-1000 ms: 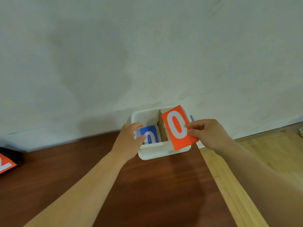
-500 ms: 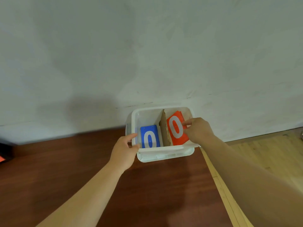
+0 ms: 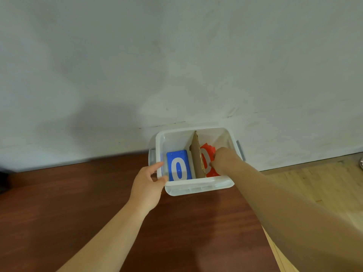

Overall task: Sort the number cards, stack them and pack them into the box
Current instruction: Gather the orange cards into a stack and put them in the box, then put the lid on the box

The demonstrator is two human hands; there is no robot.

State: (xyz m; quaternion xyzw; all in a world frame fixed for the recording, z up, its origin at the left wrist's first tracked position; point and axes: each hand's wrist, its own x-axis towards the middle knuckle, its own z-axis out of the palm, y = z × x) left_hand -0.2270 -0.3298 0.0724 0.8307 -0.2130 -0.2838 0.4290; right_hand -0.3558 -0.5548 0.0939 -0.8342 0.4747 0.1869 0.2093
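A white plastic box (image 3: 198, 187) stands on the dark wooden table against the wall, split by a cardboard divider (image 3: 197, 156). A blue card with a white 0 (image 3: 178, 166) lies flat in the left compartment. In the right compartment an orange card with a white 0 (image 3: 206, 160) lies low, partly behind the divider. My right hand (image 3: 224, 160) reaches into that compartment with its fingers closed on the orange card. My left hand (image 3: 149, 183) grips the box's left rim, thumb inside the wall.
The white wall (image 3: 176, 65) rises straight behind the box. The table's right edge (image 3: 271, 240) runs just right of the box, with light wooden floor (image 3: 314, 185) beyond it. Bare table surface (image 3: 59, 203) stretches to the left.
My right hand has lowered the orange card from above the box down into the right compartment. My left hand came off the blue card and took hold of the box's left rim.
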